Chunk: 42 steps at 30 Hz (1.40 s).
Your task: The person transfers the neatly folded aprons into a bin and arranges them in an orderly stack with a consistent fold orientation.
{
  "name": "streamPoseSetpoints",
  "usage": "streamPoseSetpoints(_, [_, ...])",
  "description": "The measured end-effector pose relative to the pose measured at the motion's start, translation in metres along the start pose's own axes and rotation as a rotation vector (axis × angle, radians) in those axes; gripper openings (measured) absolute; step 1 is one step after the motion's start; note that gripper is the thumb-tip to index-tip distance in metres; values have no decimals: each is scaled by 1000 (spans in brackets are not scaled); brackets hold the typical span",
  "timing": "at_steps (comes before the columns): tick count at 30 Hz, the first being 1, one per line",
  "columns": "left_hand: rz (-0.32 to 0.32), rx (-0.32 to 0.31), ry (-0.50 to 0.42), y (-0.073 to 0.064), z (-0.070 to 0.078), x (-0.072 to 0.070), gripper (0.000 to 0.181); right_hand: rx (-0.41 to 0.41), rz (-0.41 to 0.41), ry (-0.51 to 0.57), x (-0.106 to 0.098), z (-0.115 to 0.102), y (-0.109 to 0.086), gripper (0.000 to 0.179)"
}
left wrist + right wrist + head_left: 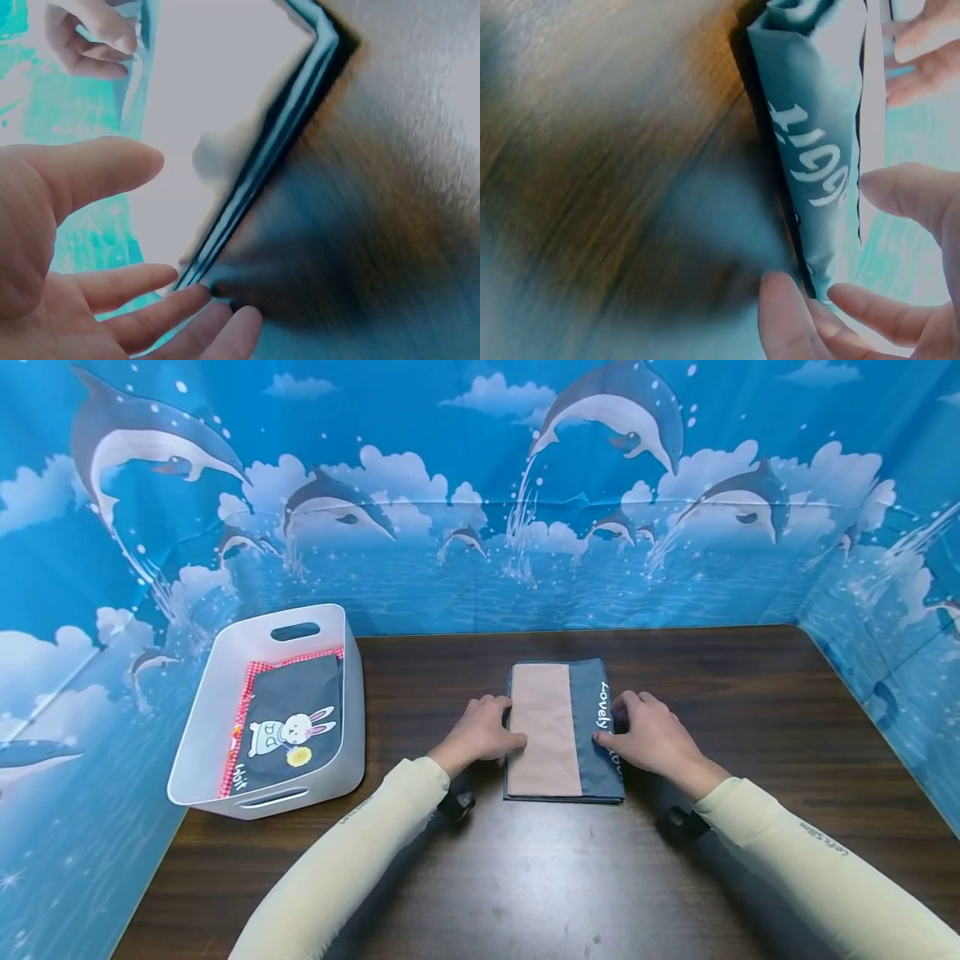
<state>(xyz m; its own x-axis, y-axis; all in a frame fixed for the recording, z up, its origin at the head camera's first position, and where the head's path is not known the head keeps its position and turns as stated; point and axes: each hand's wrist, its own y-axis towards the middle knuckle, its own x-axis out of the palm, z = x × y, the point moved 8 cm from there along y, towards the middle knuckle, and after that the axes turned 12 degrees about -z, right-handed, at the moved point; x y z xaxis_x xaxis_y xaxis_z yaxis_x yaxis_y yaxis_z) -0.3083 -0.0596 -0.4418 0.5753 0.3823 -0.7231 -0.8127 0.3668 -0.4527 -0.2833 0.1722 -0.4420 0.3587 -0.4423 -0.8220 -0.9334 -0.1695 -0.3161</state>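
Observation:
A folded dark grey cloth piece (pixel 540 727), apron-like, lies on the table with a beige panel on top and white lettering along its right side. At its left edge is my left hand (pixel 483 728), thumb over the beige panel and fingers beside the edge. My right hand (pixel 656 735) is at the opposite edge, its thumb over the lettered strip. In the left wrist view, the left hand's fingers (pixel 150 319) stretch along the layered edge, thumb spread apart from them. The right wrist view has the right fingers (pixel 877 311) by the lettered edge, fairly straight.
A white bin (pixel 352 727) with handle slots stands at the left of the dark wooden table (pixel 555 885). Inside it lies a dark grey folded cloth with a rabbit print (pixel 292 685) and red gingham trim. A blue dolphin curtain (pixel 465 585) surrounds the table's back and sides.

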Motion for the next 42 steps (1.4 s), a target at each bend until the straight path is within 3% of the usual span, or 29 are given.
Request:
streamPoseSetpoints(7, [-24,-20,-286,-5,-6,-3,66,6,-33,45,-5,5,2,66])
streamPoseSetpoints(13, [-82,-43,-448,-3,-7,3,67,20,-43,82,0,2,7,68])
streamPoseSetpoints(23, [-61,-55,-515,-4,-5,6,64,27,-12,81,7,-3,6,69])
streamPoseSetpoints(33, [-58,-47,-669,-3,-10,8,47,12,-13,86,7,-5,5,72])
streamPoseSetpoints(42, [-61,-74,-823,-5,-18,5,37,76,-76,249,13,3,5,82])
